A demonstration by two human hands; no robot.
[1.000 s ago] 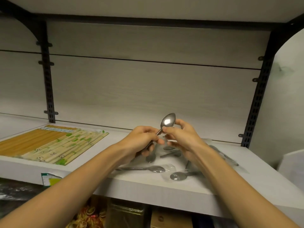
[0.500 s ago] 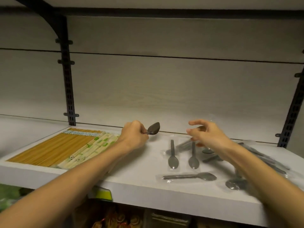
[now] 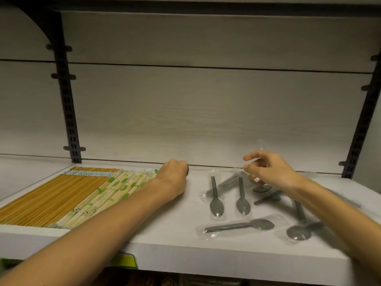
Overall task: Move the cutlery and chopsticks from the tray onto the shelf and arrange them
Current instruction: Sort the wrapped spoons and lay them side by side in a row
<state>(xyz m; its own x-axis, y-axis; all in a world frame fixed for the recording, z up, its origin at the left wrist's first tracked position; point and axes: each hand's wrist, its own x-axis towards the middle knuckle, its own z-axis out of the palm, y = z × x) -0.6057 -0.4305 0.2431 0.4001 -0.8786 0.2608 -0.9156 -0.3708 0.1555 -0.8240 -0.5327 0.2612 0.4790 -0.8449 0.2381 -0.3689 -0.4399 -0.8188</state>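
My left hand (image 3: 172, 175) is closed in a fist at the back of the white shelf (image 3: 165, 234), just right of the chopsticks. Only a dark tip of the spoon (image 3: 187, 172) it grips shows past the knuckles. My right hand (image 3: 270, 172) hovers with fingers apart over a loose pile of wrapped grey spoons; a faint clear wrapper (image 3: 261, 144) shows just above it. Two wrapped spoons (image 3: 216, 205) (image 3: 243, 205) lie side by side with their bowls toward me. Another spoon (image 3: 261, 224) lies crosswise near the front edge.
Plain yellow chopsticks (image 3: 51, 195) and green-and-white wrapped chopsticks (image 3: 111, 193) lie in rows on the shelf's left part. Black slotted uprights (image 3: 69, 112) (image 3: 362, 120) stand at both sides. The upper shelf (image 3: 185, 5) hangs overhead. Goods sit on the shelf below.
My left hand carried the spoon left and down toward the back of the shelf beside the chopsticks. My right hand let go of it and drew back over the spoon pile.
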